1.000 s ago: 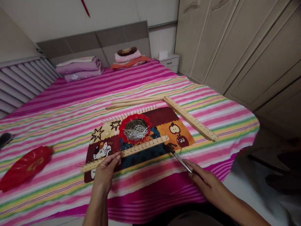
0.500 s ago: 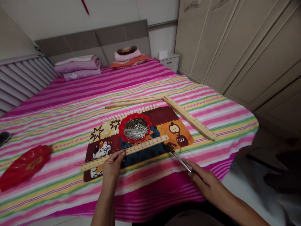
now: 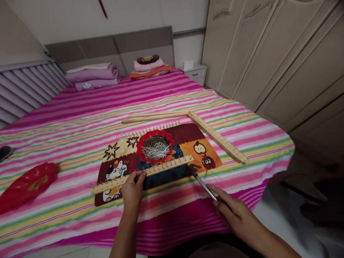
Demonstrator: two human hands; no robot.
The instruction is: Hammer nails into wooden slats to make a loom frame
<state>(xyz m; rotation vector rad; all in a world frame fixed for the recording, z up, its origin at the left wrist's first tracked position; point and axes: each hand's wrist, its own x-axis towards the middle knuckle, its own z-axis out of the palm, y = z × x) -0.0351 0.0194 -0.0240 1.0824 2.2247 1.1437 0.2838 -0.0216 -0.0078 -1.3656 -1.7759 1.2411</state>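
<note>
My left hand [image 3: 133, 188] is closed in a pinch at the upper edge of a long wooden strip [image 3: 161, 168]; what lies between the fingertips is too small to make out. Nails stand in a row along the strip. My right hand [image 3: 232, 208] is wrapped round the handle of a hammer [image 3: 205, 186] with a metal shaft. The hammer's dark head is low over the mat, just below the strip's right end. Behind the strip, a red scalloped bowl [image 3: 139, 153] holds a heap of loose nails [image 3: 156, 147]. The strip lies across a patterned mat [image 3: 185, 136].
Another nailed wooden strip [image 3: 161, 126] lies along the mat's back edge. Beyond are bare wooden strips [image 3: 156, 116] and a drilled strip [image 3: 217, 136] at the right. A red plastic bag [image 3: 29, 186] lies left on the striped bed [image 3: 80, 208]. Wardrobes [image 3: 255, 53] stand at the right.
My left hand has shifted slightly to the right along the strip, still pinched. The hammer has stayed nearly in place, and the whole view has tilted a little.
</note>
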